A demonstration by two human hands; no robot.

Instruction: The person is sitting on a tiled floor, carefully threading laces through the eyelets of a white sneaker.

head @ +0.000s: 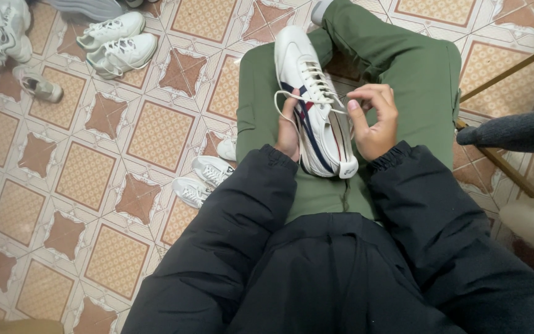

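A white sneaker (313,105) with dark blue and red side stripes rests on my lap, toe pointing away, between my green-trousered thighs (403,68). My left hand (290,128) sits against the shoe's left side, with a loop of white lace (285,99) rising above it. My right hand (375,117) is at the shoe's right side, thumb and forefinger pinching a lace end near the eyelets. Both sleeves are dark and padded.
Several white sneakers lie on the patterned tile floor: a pair (202,179) beside my left knee, another pair (118,43) farther off, more at the top left corner (1,31). A wooden frame (502,161) and a grey sleeve (520,131) sit at the right.
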